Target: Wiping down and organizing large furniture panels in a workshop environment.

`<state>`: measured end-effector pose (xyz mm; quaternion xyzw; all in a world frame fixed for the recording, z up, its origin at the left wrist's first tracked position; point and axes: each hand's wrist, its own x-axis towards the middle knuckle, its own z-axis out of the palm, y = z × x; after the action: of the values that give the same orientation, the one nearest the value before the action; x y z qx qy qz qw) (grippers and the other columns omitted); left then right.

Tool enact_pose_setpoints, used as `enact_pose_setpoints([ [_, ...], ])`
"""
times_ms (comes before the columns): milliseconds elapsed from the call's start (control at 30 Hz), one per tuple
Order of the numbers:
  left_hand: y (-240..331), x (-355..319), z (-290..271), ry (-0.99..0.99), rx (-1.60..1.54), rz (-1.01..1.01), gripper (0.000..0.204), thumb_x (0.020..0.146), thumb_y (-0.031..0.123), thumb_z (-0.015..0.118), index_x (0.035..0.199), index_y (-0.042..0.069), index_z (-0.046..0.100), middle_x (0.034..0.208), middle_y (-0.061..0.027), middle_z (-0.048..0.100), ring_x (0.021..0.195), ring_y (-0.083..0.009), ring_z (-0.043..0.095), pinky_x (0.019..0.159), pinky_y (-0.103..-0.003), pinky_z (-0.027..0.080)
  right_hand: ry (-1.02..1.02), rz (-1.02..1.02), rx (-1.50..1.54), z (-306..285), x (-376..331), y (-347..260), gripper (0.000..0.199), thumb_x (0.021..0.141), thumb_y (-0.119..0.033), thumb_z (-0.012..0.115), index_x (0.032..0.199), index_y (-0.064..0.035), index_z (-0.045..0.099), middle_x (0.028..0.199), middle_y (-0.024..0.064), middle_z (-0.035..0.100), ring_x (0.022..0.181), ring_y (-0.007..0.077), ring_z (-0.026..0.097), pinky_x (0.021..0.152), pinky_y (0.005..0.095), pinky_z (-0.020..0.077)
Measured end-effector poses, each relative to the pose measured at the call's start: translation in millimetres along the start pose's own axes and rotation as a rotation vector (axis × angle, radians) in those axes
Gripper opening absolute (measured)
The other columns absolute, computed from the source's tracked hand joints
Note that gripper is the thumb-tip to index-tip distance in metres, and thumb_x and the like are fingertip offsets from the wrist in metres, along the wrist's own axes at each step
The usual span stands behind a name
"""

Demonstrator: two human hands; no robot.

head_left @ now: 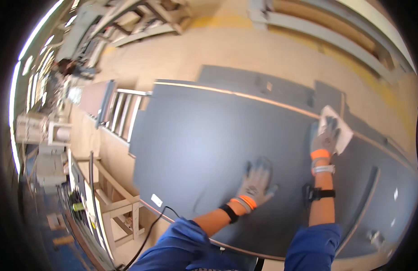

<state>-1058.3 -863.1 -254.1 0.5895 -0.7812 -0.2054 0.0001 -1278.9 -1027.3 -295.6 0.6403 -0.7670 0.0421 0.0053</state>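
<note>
A large dark grey flat panel (191, 131) with thin light-coloured edges lies in front of me. My left hand (256, 183), in a grey glove with an orange cuff, rests flat near the panel's middle, fingers spread and holding nothing. Farther right, at the panel's far edge, my right hand (325, 137) in a matching glove has hold of a white cloth (343, 135). The cloth lies partly under the fingers and sticks out to their right. Motion blurs both gloves a little.
More grey panels (258, 86) lie beyond and to the right, one with a long raised strip (360, 212). A small white label (157, 200) is near the front left. A black cable (148, 235) hangs beside my left sleeve. Wooden frames (120, 207) stand at left.
</note>
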Motion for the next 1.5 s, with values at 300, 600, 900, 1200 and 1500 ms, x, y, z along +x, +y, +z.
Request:
enact_pose_setpoints([
  [300, -77.2, -184.5, -66.5, -0.101, -0.031, 0.197, 0.085, 0.085, 0.051, 0.055, 0.145, -0.002, 0.026, 0.151, -0.025, 0.024, 0.141, -0.0412, 0.023, 0.115, -0.052, 0.018, -0.931, 0.164, 2.523, -53.3, -33.6, -254.4, 0.064, 0.088, -0.048, 0.061, 0.135, -0.0068, 0.047, 0.133, 0.0136, 0.05, 0.122, 0.0297, 0.047, 0.105, 0.0446, 0.0406],
  [600, -102.2, -292.4, 34.8, -0.235, 0.244, 0.339, 0.065, 0.091, 0.022, 0.045, 0.148, 0.001, 0.022, 0.156, -0.0187, 0.015, 0.145, -0.036, 0.014, 0.117, -0.054, 0.015, -0.863, 0.179, 2.808, -97.1, -171.2, -68.0, 0.062, 0.091, -0.048, 0.054, 0.14, -0.0116, 0.041, 0.138, 0.007, 0.046, 0.124, 0.0247, 0.045, 0.103, 0.04, 0.0407],
  [900, -65.9, -313.1, 82.4, -0.002, 0.288, 0.268, 0.063, 0.089, 0.02, 0.042, 0.147, 0.005, 0.026, 0.153, -0.0194, 0.023, 0.141, -0.0413, 0.02, 0.112, -0.063, 0.018, -0.739, 0.275, 2.681, -103.0, -361.0, 22.0, 0.063, 0.088, -0.052, 0.055, 0.137, -0.0138, 0.044, 0.129, 0.0051, 0.051, 0.112, 0.0207, 0.052, 0.089, 0.0366, 0.0473],
  [1200, -58.4, -317.1, 78.6, 0.008, 0.547, 0.187, 0.064, 0.093, 0.021, 0.04, 0.15, 0.006, 0.017, 0.157, -0.0173, 0.017, 0.144, -0.0425, 0.014, 0.112, -0.062, 0.017, 0.024, 0.455, 2.432, -209.9, -608.1, 69.5, 0.067, 0.093, -0.052, 0.046, 0.14, -0.0033, 0.04, 0.136, 0.0134, 0.049, 0.121, 0.0297, 0.05, 0.099, 0.0439, 0.0439],
  [1500, -33.2, -339.2, 113.3, 0.063, 0.465, 0.103, 0.059, 0.096, 0.018, 0.038, 0.151, 0.009, 0.018, 0.159, -0.0114, 0.012, 0.145, -0.0407, 0.011, 0.114, -0.06, 0.012, 0.465, 0.586, 2.191, -239.0, -868.3, 216.8, 0.066, 0.096, -0.05, 0.041, 0.142, -0.0021, 0.038, 0.14, 0.0137, 0.046, 0.123, 0.0297, 0.049, 0.103, 0.0445, 0.0399],
])
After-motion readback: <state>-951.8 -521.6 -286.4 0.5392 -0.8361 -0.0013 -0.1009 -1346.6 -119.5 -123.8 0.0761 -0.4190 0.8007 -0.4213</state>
